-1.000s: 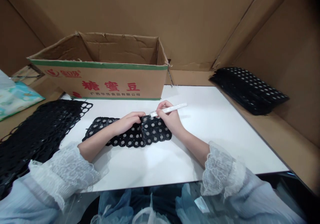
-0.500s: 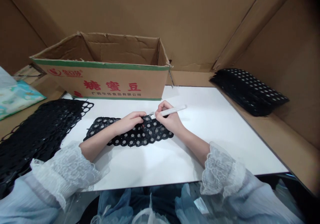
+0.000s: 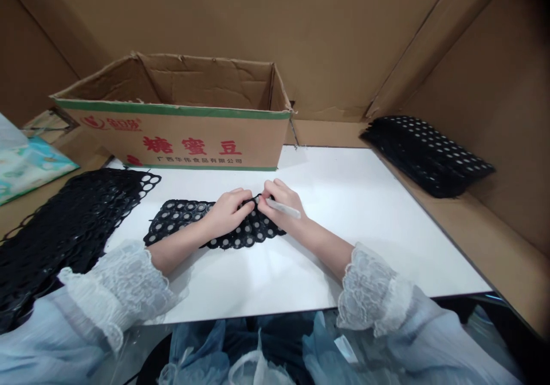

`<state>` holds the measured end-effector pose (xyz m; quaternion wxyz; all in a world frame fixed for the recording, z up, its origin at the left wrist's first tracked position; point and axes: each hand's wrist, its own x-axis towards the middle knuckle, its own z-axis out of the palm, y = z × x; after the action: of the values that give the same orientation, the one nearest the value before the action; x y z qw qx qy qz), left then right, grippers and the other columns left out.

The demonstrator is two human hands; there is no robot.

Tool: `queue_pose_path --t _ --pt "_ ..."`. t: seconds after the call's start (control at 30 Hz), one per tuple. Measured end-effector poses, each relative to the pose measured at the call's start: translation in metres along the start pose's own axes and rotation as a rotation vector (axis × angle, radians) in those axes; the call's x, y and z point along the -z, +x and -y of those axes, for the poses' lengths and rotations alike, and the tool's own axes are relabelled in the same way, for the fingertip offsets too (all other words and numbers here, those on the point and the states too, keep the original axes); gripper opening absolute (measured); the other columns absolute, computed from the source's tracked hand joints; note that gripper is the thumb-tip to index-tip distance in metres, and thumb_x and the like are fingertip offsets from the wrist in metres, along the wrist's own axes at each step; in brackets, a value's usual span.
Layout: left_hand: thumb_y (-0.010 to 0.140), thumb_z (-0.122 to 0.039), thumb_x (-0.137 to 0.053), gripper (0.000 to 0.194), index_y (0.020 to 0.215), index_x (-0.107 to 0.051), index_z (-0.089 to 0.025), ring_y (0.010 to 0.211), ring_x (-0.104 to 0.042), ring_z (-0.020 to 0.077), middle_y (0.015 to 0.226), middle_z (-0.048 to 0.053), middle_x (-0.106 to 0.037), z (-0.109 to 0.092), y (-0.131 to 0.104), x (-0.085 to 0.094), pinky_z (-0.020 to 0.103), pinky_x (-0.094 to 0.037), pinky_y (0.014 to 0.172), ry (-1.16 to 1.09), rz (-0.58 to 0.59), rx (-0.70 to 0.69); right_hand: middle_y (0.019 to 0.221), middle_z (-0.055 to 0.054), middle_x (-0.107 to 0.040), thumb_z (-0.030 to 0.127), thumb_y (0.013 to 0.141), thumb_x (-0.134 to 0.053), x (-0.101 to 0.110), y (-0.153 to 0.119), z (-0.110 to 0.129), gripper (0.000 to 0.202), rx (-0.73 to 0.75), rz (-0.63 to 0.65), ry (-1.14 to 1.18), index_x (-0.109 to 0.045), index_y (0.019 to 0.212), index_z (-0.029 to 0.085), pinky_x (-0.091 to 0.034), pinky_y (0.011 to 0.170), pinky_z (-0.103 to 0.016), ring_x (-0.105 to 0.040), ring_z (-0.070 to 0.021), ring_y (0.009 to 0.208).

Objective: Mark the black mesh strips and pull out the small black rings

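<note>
A black sheet [image 3: 232, 240] with rows of pale round discs lies on the white board [image 3: 344, 190]. My left hand [image 3: 227, 212] is closed on its upper edge, thumb and fingers pinching it near the middle. Close beside it, my right hand [image 3: 287, 197] grips a slim white pen-like tool [image 3: 284, 208], which slants down to the right across the hand. The right fingertips also meet the sheet's upper edge, where it is bunched up between both hands. The tool's far tip is hidden by the fingers.
An open cardboard box [image 3: 180, 136] with red lettering stands behind the hands. At left lies a heap of black ring-patterned sheets [image 3: 55, 230], near a teal and white packet [image 3: 38, 164]. A stack of dotted black sheets [image 3: 425, 156] rests at right. Cardboard walls [image 3: 344, 41] surround the board.
My right hand has shifted left, closer to the left hand, and the white tool has turned from pointing up right to down right. The left hand has moved slightly right.
</note>
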<state>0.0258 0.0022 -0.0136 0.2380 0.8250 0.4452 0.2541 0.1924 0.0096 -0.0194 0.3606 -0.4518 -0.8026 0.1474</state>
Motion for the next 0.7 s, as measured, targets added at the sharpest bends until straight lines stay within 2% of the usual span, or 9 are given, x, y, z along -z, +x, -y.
queue_pose_path --t 0.13,0.23,0.33,0.43,0.5,0.57,0.7 --pt "0.085 -0.031 -0.036 0.025 0.064 -0.039 -0.017 0.063 -0.041 0.0122 0.063 -0.002 -0.040 0.003 0.000 0.005 0.025 -0.031 0.062 -0.033 0.029 0.014 0.068 0.001 -0.041 0.022 0.075 -0.046 0.003 0.003 -0.003 0.011 0.017 -0.022 -0.022 -0.040 0.066 0.020 -0.034 0.058 -0.025 -0.042 -0.0115 0.061" --pt "0.086 -0.035 -0.034 0.027 0.067 -0.040 -0.017 0.060 -0.040 0.0118 0.062 -0.003 -0.041 0.006 0.001 0.006 0.024 -0.031 0.059 -0.068 0.059 0.075 0.074 -0.001 -0.046 0.023 0.075 -0.048 0.010 0.006 -0.011 0.010 0.040 -0.005 0.166 -0.042 0.067 0.019 -0.037 0.067 -0.025 -0.047 -0.0129 0.072" --pt "0.086 -0.037 -0.033 0.028 0.066 -0.038 -0.017 0.059 -0.039 0.0113 0.061 -0.004 -0.038 0.010 0.002 0.006 0.024 -0.030 0.058 -0.094 0.023 0.121 0.085 -0.003 -0.049 0.025 0.072 -0.052 0.014 0.009 -0.017 0.014 -0.011 0.031 0.346 -0.043 0.065 0.018 -0.036 0.074 -0.027 -0.047 -0.0143 0.085" --pt "0.086 -0.037 -0.032 0.028 0.066 -0.036 -0.018 0.059 -0.038 0.0112 0.061 -0.004 -0.036 0.011 0.002 0.006 0.023 -0.031 0.058 -0.119 0.015 0.132 0.066 0.002 -0.045 0.030 0.073 -0.052 0.016 0.010 -0.019 0.018 -0.127 0.202 0.439 -0.042 0.064 0.018 -0.034 0.061 -0.024 -0.044 -0.0109 0.064" --pt "0.085 -0.038 -0.034 0.027 0.067 -0.037 -0.018 0.060 -0.038 0.0115 0.062 -0.004 -0.036 0.011 0.002 0.007 0.023 -0.031 0.057 -0.115 0.036 0.125 0.056 0.005 -0.040 0.032 0.074 -0.051 0.017 0.009 -0.018 0.019 -0.166 0.264 0.465 -0.041 0.064 0.018 -0.031 0.054 -0.023 -0.037 -0.0091 0.054" --pt "0.082 -0.040 -0.040 0.025 0.072 -0.040 -0.017 0.063 -0.040 0.0123 0.066 -0.003 -0.039 0.011 0.002 0.009 0.024 -0.032 0.059 -0.075 0.073 0.102 0.058 0.005 -0.042 0.031 0.073 -0.052 0.017 0.009 -0.016 0.018 -0.159 0.244 0.462 -0.042 0.064 0.018 -0.031 0.055 -0.023 -0.038 -0.0089 0.055" --pt "0.076 -0.040 -0.050 0.023 0.076 -0.046 -0.016 0.073 -0.046 0.0159 0.077 0.000 -0.047 0.014 0.003 0.013 0.026 -0.035 0.067 0.020 0.160 0.041 0.071 0.001 -0.049 0.028 0.071 -0.055 0.019 0.009 -0.015 0.017 -0.090 0.204 0.438 -0.045 0.062 0.017 -0.036 0.068 -0.026 -0.046 -0.0118 0.069"
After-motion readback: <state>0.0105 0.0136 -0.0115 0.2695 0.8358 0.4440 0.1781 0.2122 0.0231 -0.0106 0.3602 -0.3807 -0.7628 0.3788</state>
